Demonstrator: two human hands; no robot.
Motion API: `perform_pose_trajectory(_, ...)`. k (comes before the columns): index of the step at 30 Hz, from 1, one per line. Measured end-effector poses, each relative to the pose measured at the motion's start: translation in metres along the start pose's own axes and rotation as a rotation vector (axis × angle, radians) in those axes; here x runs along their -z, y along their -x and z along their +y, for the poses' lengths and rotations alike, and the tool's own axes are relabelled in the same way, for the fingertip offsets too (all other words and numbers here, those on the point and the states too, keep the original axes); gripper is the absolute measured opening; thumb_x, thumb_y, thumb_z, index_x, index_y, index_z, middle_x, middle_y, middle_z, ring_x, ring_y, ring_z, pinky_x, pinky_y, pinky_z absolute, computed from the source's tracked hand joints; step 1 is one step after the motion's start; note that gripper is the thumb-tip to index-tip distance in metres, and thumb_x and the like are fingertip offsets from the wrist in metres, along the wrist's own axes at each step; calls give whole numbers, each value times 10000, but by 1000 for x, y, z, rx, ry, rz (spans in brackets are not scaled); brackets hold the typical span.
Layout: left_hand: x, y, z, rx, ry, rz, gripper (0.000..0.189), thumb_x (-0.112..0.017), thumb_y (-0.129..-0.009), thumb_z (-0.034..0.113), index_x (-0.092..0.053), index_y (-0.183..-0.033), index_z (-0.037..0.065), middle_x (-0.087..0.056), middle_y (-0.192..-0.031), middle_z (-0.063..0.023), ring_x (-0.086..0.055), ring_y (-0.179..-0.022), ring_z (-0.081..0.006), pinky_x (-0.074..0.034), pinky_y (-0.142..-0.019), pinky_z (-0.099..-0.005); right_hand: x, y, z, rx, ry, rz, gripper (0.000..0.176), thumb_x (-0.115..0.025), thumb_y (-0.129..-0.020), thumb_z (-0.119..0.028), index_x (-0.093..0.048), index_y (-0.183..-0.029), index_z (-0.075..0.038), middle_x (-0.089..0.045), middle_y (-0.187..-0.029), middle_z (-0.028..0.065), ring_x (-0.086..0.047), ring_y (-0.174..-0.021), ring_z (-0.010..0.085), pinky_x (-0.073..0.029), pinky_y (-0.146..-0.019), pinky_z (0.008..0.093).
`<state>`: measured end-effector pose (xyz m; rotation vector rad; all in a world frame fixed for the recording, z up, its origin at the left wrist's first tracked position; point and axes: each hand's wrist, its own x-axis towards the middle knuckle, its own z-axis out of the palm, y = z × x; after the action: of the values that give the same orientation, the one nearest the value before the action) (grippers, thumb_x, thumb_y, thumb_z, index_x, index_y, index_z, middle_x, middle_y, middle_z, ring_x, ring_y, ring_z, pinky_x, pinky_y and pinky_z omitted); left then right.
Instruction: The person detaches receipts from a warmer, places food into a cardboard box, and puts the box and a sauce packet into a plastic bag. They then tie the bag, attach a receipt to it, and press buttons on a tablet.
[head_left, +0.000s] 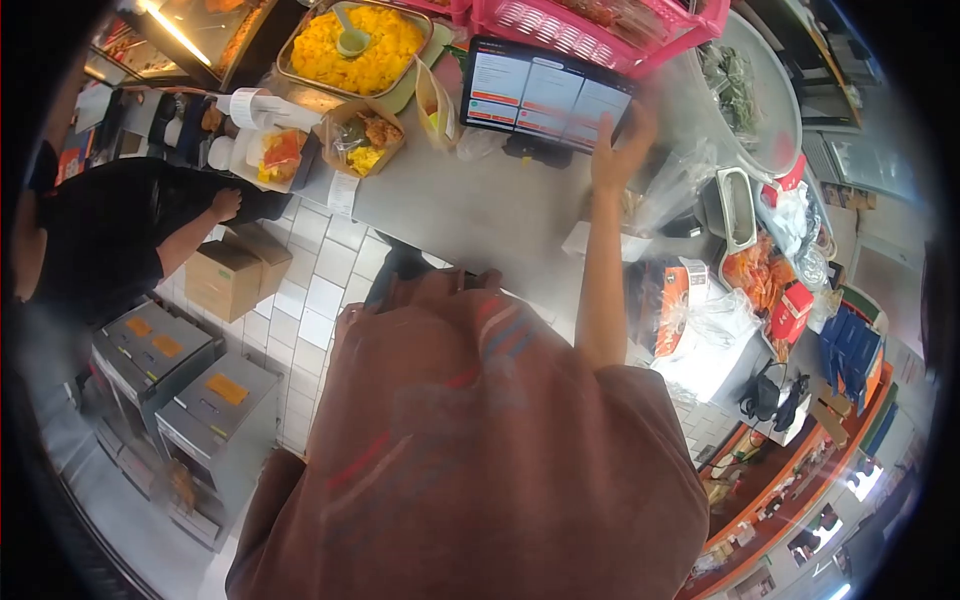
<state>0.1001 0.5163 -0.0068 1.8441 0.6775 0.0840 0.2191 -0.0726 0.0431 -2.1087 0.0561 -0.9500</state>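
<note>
My right hand [622,150] is raised at the right edge of a tablet [548,97], its fingers spread and slightly blurred; nothing shows in it. The tablet stands on a dark base on the grey counter [440,195], its screen lit with white panels and orange bars. My left hand is not clearly visible; the brown shirt fills the lower middle. Left of the tablet are a folded wrapper [436,108] with food inside and an open brown box [362,135] of food. A metal tray [283,62] of yellow food with a ladle sits behind them.
At the left, a person in black [110,225] reaches toward the counter. Cardboard boxes [222,277] stand on the tiled floor. Pink crates [560,38] are behind the tablet. Right of my arm are plastic bags [710,335], a metal container [737,208] and a large round tray [785,110].
</note>
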Motion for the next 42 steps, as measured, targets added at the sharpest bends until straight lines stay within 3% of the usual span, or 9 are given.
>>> perform_pose_trajectory(2, 0, -8, 11, -5, 0, 5, 305, -623, -964, 318, -668, -1112, 55, -703, -857, -113, -676, -766, -177, -522, -652, -317, 3, 4, -6, -332, -320, -72, 722, -722, -809, -37, -364, -1436, -42, -394, -1431, 220, -464, -1293, 336, -389, -1071, 417)
perform_pose_trajectory(9, -2, -11, 17, 29, -40, -6, 299, -614, -969, 311, -667, -1110, 52, -702, -864, -111, -677, -776, -178, -522, -660, -316, 10, 11, 7, -291, -323, -247, 965, -721, -752, 40, -147, -1521, -63, -439, -1369, 245, -501, -1245, 302, -419, -1028, 401)
perform_pose_trajectory(14, 11, -33, 37, -10, -5, 24, 295, -607, -973, 306, -667, -1108, 50, -701, -869, -110, -677, -783, -179, -523, -665, -315, 8, -9, 9, -612, -320, -138, 753, -725, -803, -19, -328, -1443, -11, -563, -1248, 213, -588, -1112, 263, -474, -941, 343)
perform_pose_trajectory(25, 22, -53, 58, -55, 2, 41, 287, -591, -983, 294, -665, -1105, 45, -700, -879, -108, -679, -799, -180, -523, -678, -313, 0, 9, 24, -464, -386, -120, 375, -685, -885, -53, -524, -1217, 14, -647, -1087, 116, -614, -1012, 184, -477, -907, 325)
perform_pose_trajectory(27, 18, -23, 34, -24, -28, 17, 286, -588, -984, 292, -665, -1104, 44, -699, -881, -107, -679, -802, -181, -523, -680, -312, -2, 3, 27, -507, -378, -125, 308, -688, -900, -94, -560, -1156, 17, -650, -1072, 103, -614, -994, 170, -478, -891, 314)
perform_pose_trajectory(29, 0, 40, -27, 73, -135, -82, 285, -586, -986, 290, -665, -1104, 43, -699, -883, -107, -679, -805, -181, -523, -683, -312, 0, -16, 16, -860, -426, -115, 257, -679, -926, -204, -603, -1048, 9, -660, -1030, 83, -607, -962, 144, -473, -856, 296)
perform_pose_trajectory(34, -50, 180, -112, 329, -458, -368, 282, -580, -989, 286, -665, -1103, 42, -698, -887, -106, -680, -811, -182, -523, -687, -311, 8, -16, 0, -862, -435, -106, 327, -668, -943, -296, -620, -1052, 9, -662, -1035, 77, -595, -954, 135, -460, -848, 288)
perform_pose_trajectory(36, -51, 170, -107, 223, -222, -218, 241, -558, -999, 226, -659, -1082, 24, -689, -925, -105, -670, -840, -171, -523, -705, -307, 7, -5, 2, -840, -479, -84, 347, -677, -939, -294, -612, -1084, 15, -656, -1078, 85, -590, -975, 141, -457, -861, 293)
perform_pose_trajectory(42, -78, 131, -24, -199, -207, -59, 203, -572, -997, 201, -651, -1070, 29, -684, -963, -76, -645, -899, -156, -493, -778, -288, 0, 25, -8, -498, -274, 163, 314, -663, -945, -220, -577, -1165, -13, -596, -1182, 97, -541, -1086, 151, -434, -909, 310)
